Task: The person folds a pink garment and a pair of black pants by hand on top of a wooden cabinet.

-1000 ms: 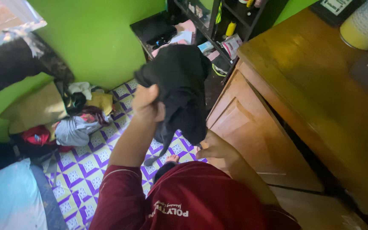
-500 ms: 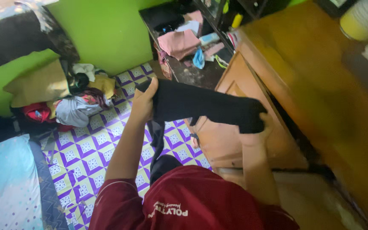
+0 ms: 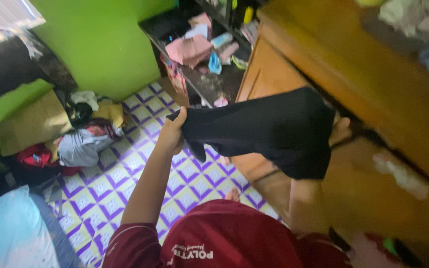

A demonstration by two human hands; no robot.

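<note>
A black garment (image 3: 269, 126) hangs stretched between both hands in front of my chest. My left hand (image 3: 173, 131) pinches its left corner above the tiled floor. My right hand (image 3: 339, 130) grips the other end next to the wooden cabinet; most of that hand is hidden behind the cloth. The garment's lower edge droops at the right. I wear a dark red shirt (image 3: 224, 238).
A wooden cabinet (image 3: 333, 59) fills the right side. A dark shelf (image 3: 199, 54) with pink and blue items stands against the green wall. A pile of clothes (image 3: 75, 139) lies on the purple patterned floor (image 3: 130, 183). A light blue mattress (image 3: 11, 233) sits bottom left.
The garment was bunched up in my left hand; my right hand took its other end and both hands have pulled it wide, with the right hand moving further right.
</note>
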